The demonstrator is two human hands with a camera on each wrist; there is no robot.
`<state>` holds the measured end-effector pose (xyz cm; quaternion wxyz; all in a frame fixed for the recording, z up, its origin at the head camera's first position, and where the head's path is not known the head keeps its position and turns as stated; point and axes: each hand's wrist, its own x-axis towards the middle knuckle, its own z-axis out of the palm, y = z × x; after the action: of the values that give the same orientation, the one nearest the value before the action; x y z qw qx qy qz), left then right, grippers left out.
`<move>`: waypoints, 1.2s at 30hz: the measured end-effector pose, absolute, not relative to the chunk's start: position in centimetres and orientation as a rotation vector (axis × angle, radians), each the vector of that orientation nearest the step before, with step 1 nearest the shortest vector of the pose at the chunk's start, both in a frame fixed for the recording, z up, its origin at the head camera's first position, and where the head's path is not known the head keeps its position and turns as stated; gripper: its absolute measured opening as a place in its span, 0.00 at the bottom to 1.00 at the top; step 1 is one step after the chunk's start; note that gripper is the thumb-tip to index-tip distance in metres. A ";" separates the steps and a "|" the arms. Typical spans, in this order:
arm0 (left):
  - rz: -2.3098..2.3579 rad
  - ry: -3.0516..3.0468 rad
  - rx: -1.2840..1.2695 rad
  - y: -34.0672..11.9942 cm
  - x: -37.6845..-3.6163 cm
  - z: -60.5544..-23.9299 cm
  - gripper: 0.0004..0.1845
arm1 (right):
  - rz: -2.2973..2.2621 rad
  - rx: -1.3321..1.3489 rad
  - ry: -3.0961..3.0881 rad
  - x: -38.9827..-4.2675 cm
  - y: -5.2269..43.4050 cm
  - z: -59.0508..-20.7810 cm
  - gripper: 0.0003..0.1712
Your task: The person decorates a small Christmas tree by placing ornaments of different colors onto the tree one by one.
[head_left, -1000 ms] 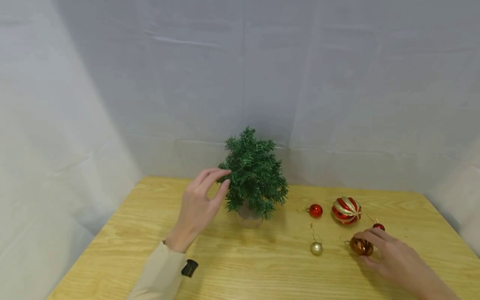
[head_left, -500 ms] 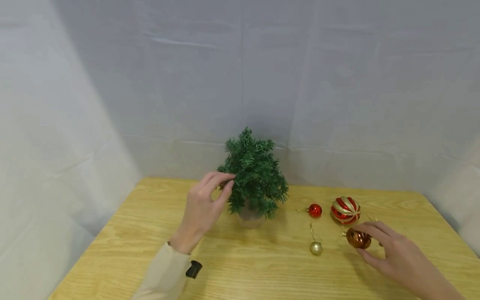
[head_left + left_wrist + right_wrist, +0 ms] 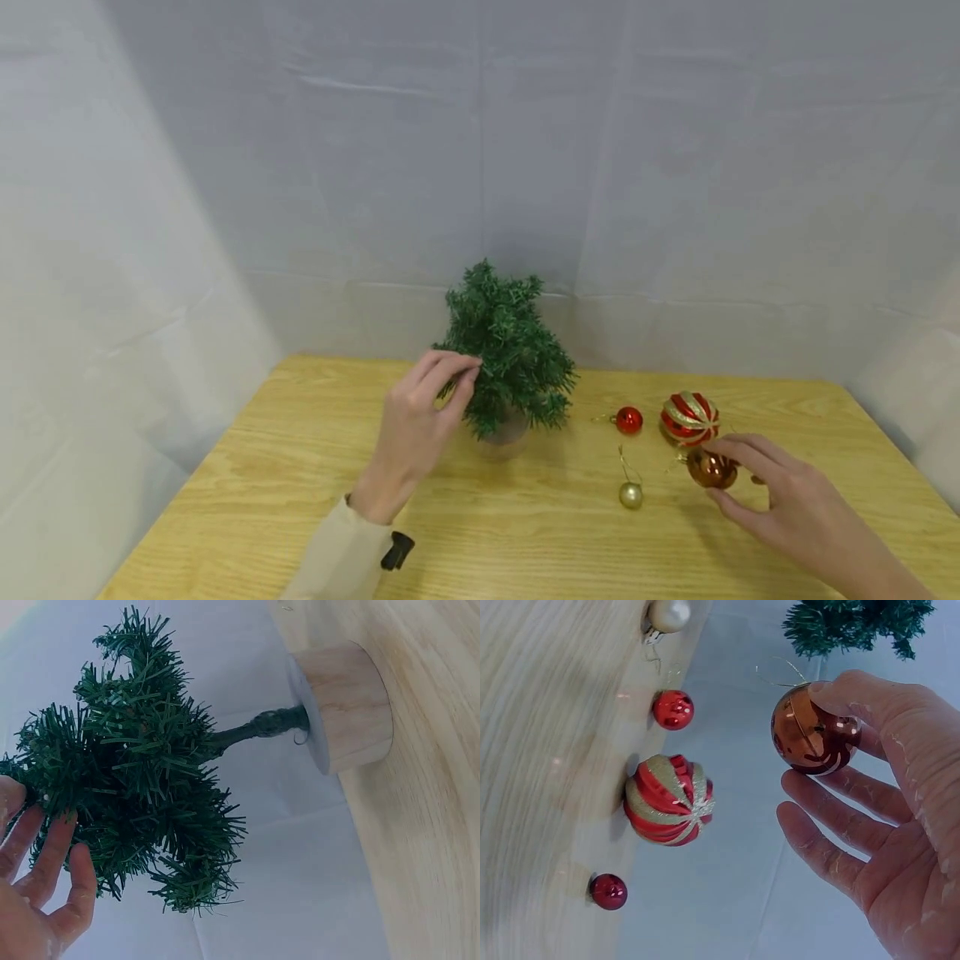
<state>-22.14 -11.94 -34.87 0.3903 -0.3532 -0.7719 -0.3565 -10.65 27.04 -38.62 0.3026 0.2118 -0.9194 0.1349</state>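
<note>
A small green artificial tree [image 3: 513, 350] on a round wooden base [image 3: 346, 706] stands at the back middle of the wooden table [image 3: 525, 533]. My left hand [image 3: 467, 372] pinches a left-side branch of the tree [image 3: 142, 772] between thumb and fingers [image 3: 46, 851]. My right hand [image 3: 718, 473] holds a shiny copper bauble [image 3: 707, 467] between thumb and fingertips, just above the table at the right. In the right wrist view the copper bauble [image 3: 810, 733] shows a thin gold hanging loop, with the right hand [image 3: 831, 744] curled round it.
On the table to the right of the tree lie a small red ball [image 3: 631, 420], a large red-and-gold striped ornament [image 3: 690, 418] and a small pale gold ball [image 3: 631, 495]. Another tiny red ball [image 3: 608, 892] lies beyond the striped ornament. Grey cloth walls surround the table.
My right hand has lifted the copper bauble off the table and brought it slightly left. My left hand has closed on the tree's branch, and the tree leans a little.
</note>
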 end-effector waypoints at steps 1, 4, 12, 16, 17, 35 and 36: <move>-0.908 -1.960 -0.901 -12.0 -22.1 -34.8 0.08 | 0.366 0.561 -2.436 -10.7 26.9 -38.5 0.37; -0.919 -1.949 -0.913 -12.0 -21.8 -34.8 0.08 | 0.393 0.556 -2.435 -11.0 26.6 -38.0 0.38; -0.950 -1.946 -0.915 -12.5 -21.2 -34.9 0.10 | 0.513 0.652 -2.352 -11.6 25.8 -37.1 0.25; -0.951 -1.937 -0.915 -12.7 -21.1 -34.8 0.12 | 0.538 0.697 -2.318 -11.9 25.5 -36.7 0.29; -0.951 -1.937 -0.915 -12.7 -21.1 -34.8 0.12 | 0.538 0.699 -2.315 -12.0 25.3 -36.6 0.31; -0.947 -1.984 -0.923 -12.4 -22.1 -35.0 0.12 | 0.627 0.683 -2.270 -13.4 24.0 -35.4 0.32; -0.946 -1.984 -0.928 -12.4 -22.1 -35.0 0.12 | 0.630 0.683 -2.267 -13.5 23.9 -35.3 0.32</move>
<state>-22.10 -12.38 -34.97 0.3690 -0.3614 -0.7729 -0.3685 -13.52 23.86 -35.27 0.3388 0.2624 -0.8706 0.2418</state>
